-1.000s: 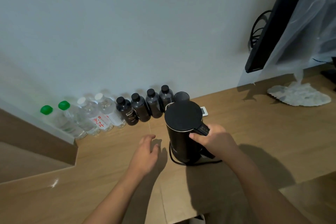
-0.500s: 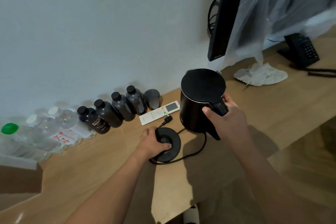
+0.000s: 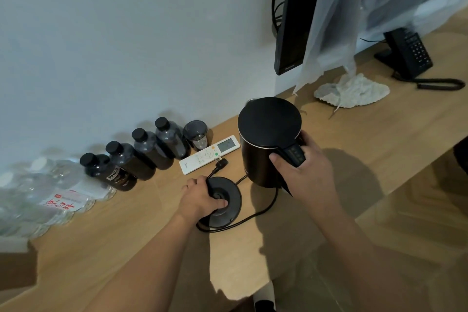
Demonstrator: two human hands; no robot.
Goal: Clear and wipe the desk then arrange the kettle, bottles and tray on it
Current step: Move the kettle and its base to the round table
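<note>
Kettle first: the tall black cylindrical electric kettle [image 3: 268, 142] hangs just above the light wooden surface [image 3: 354, 149], lifted off its base, upright, right of the round black plastic kettle base [image 3: 225, 200]. The right hand [image 3: 301, 172] grips its black handle, fingers curled round the handle and thumb on the near side. A black flat monitor [image 3: 291, 15] hangs at the back under a sheer plastic sheet [image 3: 354, 7]. A black desk telephone [image 3: 407, 53] stands at the far right, with a crumpled white cloth [image 3: 352, 91] just left of it. At the far left, blurred clear plastic water bottles [image 3: 50, 190] stand against the wall. Beside them runs a row of 4 dark plastic bottles with black caps [image 3: 141, 157], ending at a dark translucent tumbler [image 3: 196, 133]. The kettle base lies flat on the surface; the left hand [image 3: 200, 200] rests on it, fingers curled over its far rim and thumb pressed near the centre. A black power cord [image 3: 253, 215] loops round the base, its plug near a white remote control with a small screen [image 3: 210, 154], which lies flat between the tumbler and the base.
</note>
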